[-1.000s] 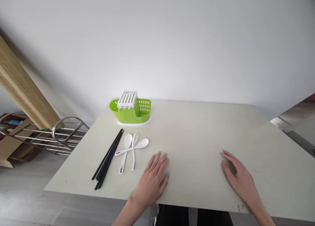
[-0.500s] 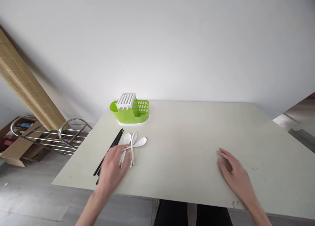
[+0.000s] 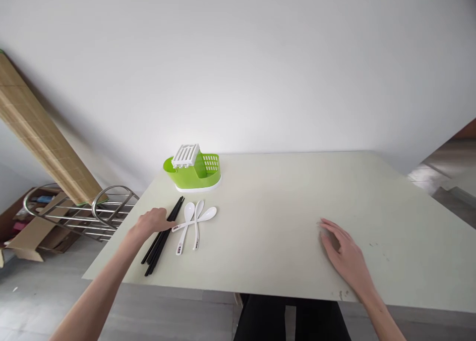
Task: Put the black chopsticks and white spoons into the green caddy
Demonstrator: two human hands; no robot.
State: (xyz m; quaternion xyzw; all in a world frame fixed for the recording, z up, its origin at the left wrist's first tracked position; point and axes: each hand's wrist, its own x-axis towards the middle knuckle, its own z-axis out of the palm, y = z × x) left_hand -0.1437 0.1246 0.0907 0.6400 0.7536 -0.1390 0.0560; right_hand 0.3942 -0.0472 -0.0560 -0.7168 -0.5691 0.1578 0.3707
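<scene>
Several black chopsticks (image 3: pixel 159 252) lie in a loose bundle at the left of the table. My left hand (image 3: pixel 150 222) is closed over the middle of them, its thumb on their right side and the other fingertips hidden. Right beside the thumb, three white spoons (image 3: pixel 189 224) lie crossed over each other, bowls toward the wall. Far off to the right, my right hand (image 3: pixel 345 256) rests on the table, fingers loosely curved, thumb apart, holding nothing. Behind the chopsticks and spoons stands a green utensil caddy (image 3: pixel 191 177) with a white slotted top piece (image 3: pixel 186 155).
The pale table (image 3: pixel 267 232) reaches back to a white wall. Left of it, on the floor side, are a metal rack (image 3: pixel 107 209), an open cardboard box (image 3: pixel 28 239) and a leaning rolled bamboo mat (image 3: pixel 44 133).
My left hand has moved left from over the spoons onto the chopsticks. The spoons are now uncovered. My right hand stays in place, and the view has shifted slightly.
</scene>
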